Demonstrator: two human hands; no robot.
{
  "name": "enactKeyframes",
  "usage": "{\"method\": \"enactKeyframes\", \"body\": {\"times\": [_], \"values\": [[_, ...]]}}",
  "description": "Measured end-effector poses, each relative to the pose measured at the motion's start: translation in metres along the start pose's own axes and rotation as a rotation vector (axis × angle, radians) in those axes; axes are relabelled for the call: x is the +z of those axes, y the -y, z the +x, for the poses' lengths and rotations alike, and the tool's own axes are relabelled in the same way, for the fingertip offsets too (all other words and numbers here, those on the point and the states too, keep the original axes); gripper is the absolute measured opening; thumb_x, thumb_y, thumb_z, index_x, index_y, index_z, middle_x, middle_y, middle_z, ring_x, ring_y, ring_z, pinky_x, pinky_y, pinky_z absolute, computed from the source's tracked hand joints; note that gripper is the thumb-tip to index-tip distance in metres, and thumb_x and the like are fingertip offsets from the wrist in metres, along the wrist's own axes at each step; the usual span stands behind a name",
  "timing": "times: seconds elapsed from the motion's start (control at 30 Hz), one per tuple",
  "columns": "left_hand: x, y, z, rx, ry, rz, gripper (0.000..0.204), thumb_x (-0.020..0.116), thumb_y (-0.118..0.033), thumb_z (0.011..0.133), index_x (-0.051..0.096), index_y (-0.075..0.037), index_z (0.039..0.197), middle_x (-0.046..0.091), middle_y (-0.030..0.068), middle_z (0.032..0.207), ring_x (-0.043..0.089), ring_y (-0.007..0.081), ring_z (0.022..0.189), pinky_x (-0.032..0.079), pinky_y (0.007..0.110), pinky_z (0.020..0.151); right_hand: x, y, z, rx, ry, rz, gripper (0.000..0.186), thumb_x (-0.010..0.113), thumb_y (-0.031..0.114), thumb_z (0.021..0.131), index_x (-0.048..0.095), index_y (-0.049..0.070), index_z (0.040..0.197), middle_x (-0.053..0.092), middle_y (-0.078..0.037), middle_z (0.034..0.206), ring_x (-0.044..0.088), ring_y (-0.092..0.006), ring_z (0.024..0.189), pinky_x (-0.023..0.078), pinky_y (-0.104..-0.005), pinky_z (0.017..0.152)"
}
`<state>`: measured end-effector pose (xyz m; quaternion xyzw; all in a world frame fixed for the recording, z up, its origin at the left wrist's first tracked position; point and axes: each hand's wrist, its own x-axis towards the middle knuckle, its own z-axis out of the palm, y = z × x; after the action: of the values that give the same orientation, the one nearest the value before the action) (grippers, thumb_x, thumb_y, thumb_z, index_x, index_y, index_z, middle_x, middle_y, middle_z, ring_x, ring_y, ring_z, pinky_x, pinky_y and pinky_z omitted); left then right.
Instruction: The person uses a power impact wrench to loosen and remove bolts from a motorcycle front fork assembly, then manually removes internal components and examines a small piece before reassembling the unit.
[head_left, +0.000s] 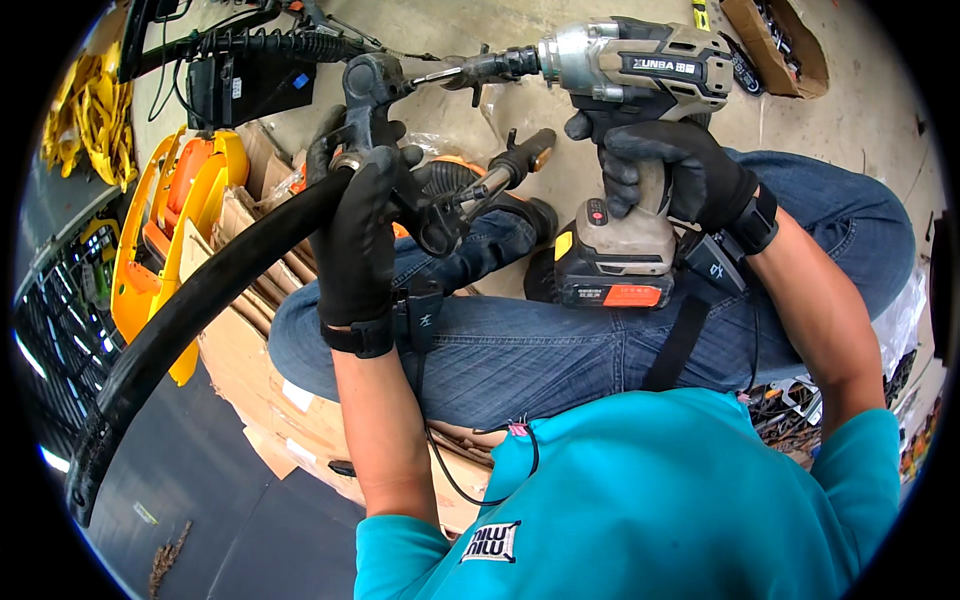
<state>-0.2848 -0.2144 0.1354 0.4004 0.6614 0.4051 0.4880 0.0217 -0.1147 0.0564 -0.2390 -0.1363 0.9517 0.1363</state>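
My left hand [360, 240], in a black glove, is wrapped round a black metal clamp bracket [374, 82]. From it a long curved black tube [200, 285] runs down to the lower left. A cordless impact wrench [640, 70] lies level in the grip of my gloved right hand [685, 175], its index finger by the trigger. Its battery pack [615, 260] hangs above my thigh. The wrench's socket [495, 66] points left, in line with a thin bolt [430, 77] at the bracket's upper end. Whether they touch is hard to tell.
A shock absorber [280, 43] and a black box [245, 88] lie at the far left. Orange and yellow plastic covers [215, 175] stand beside cardboard [225, 345]. An open carton of small parts [785, 45] sits far right. My crossed legs [540, 335] are below the tools.
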Motion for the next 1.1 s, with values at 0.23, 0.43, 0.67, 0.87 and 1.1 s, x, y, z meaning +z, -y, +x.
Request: {"method": "enactKeyframes", "body": {"times": [0.23,0.43,0.67,0.87,1.1], "values": [[-0.007,0.003,-0.003,0.102,0.056,0.143,0.043,0.048,0.011,0.088,0.056,-0.002,0.128,0.064,0.0169,0.121,0.065,0.0247,0.109,0.054,0.031,0.089,-0.035,-0.01,0.0,-0.069,0.013,-0.265,0.037,0.056,0.014,0.096,0.054,0.0,0.13,0.06,-0.006,0.088,0.062,-0.0137,0.082,0.054,-0.0294,0.077],[-0.013,0.008,-0.006,0.12,0.055,0.227,0.035,0.052,0.006,0.092,0.059,-0.002,0.125,0.065,0.0168,0.12,0.065,0.0226,0.108,0.054,0.031,0.089,-0.008,0.011,0.003,-0.07,-0.068,-0.376,0.051,0.063,0.018,0.089,0.051,-0.005,0.133,0.063,-0.006,0.089,0.059,-0.0136,0.075,0.052,-0.0305,0.076],[-0.011,0.007,-0.009,0.117,-0.013,0.247,0.029,0.058,-0.006,0.095,0.061,0.002,0.122,0.067,0.0149,0.115,0.066,0.0211,0.103,0.055,0.032,0.087,-0.016,0.02,0.001,-0.389,-0.255,-0.985,0.035,0.081,0.02,0.078,0.071,0.008,0.11,0.072,-0.007,0.098,0.069,-0.0147,0.084,0.059,-0.0276,0.076],[-0.009,0.003,-0.007,-0.076,-0.069,0.07,0.033,0.061,-0.015,0.093,0.061,0.008,0.118,0.067,0.0182,0.112,0.068,0.0237,0.097,0.055,0.036,0.088,-0.025,0.026,0.007,-0.344,-0.255,-0.971,0.037,0.08,0.023,0.08,0.069,0.009,0.112,0.072,-0.007,0.099,0.07,-0.0144,0.084,0.059,-0.0285,0.076],[-0.009,0.001,-0.005,-0.06,-0.01,0.039,0.035,0.061,-0.016,0.093,0.06,0.009,0.118,0.066,0.0218,0.112,0.068,0.0286,0.099,0.055,0.039,0.09,-0.021,0.032,0.018,-0.194,-0.022,-0.644,0.038,0.066,0.014,0.089,0.06,-0.001,0.123,0.07,-0.01,0.105,0.068,-0.0143,0.084,0.056,-0.0246,0.068]]}}
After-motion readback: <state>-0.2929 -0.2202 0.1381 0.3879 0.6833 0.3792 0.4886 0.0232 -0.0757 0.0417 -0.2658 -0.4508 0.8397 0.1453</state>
